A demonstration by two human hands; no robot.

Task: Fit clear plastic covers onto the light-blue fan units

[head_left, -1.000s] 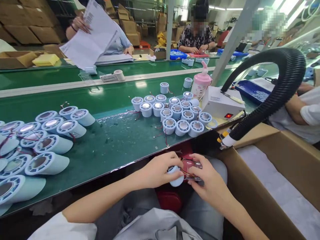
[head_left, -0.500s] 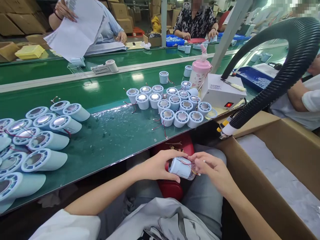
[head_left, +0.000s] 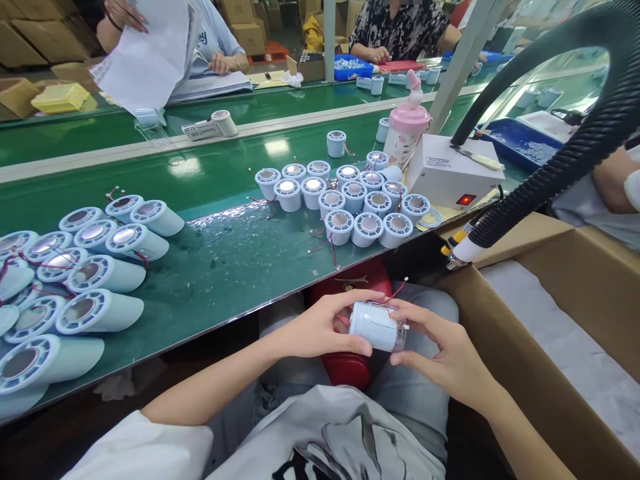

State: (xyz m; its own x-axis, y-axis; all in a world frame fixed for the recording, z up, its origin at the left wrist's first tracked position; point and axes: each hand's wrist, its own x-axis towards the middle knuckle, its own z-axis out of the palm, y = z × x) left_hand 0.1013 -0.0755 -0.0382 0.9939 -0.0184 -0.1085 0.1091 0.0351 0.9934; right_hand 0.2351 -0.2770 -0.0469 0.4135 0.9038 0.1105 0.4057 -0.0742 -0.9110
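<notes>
Above my lap, a light-blue cylindrical motor housing (head_left: 374,325) lies on its side between my hands. My left hand (head_left: 327,327) grips its left end, thumb in front and fingers over the top. My right hand (head_left: 445,347) holds the other end, where a clear plastic part (head_left: 401,337) shows, with fingers on top and thumb below. Thin red wires (head_left: 397,291) with a small white connector stick up from the housing. What lies inside the housing is hidden.
Similar blue housings stand in groups on the green bench, left (head_left: 103,310) and centre (head_left: 369,227). A white box (head_left: 453,172), a black flexible hose (head_left: 540,200) and an open carton (head_left: 520,347) are at right. A pink bottle (head_left: 407,130) stands behind. Co-workers sit across the line.
The housing has turned more level and moved slightly right. My right fingers have gone from pinching the wires to spanning the clear end, and the wires now point upward.
</notes>
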